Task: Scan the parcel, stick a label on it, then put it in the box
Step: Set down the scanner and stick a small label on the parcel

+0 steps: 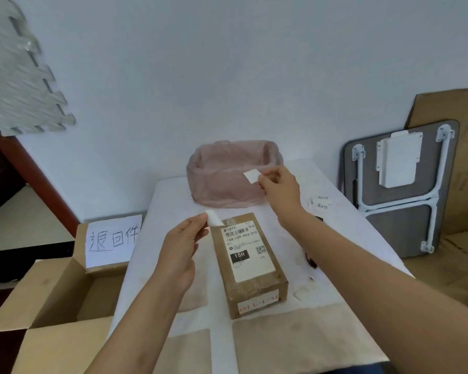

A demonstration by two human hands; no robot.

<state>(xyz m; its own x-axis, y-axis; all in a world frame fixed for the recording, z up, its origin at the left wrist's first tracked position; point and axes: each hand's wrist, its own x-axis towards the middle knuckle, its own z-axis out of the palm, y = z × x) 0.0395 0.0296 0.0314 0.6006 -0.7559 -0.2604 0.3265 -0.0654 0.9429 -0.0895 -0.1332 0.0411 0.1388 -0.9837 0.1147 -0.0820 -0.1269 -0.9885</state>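
Two hands, two white slips over a parcel

At frame centre the left hand (180,249) pinches a curled white slip (213,218) above the brown parcel (249,263); higher right, the right hand (280,188) pinches a small white label (251,176) before the pink-lined bin (227,182).

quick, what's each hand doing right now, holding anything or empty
Left hand: pinched shut on a curled white paper strip, above the parcel's far end.
Right hand: pinched shut on a small white label, in front of the pink-lined bin.
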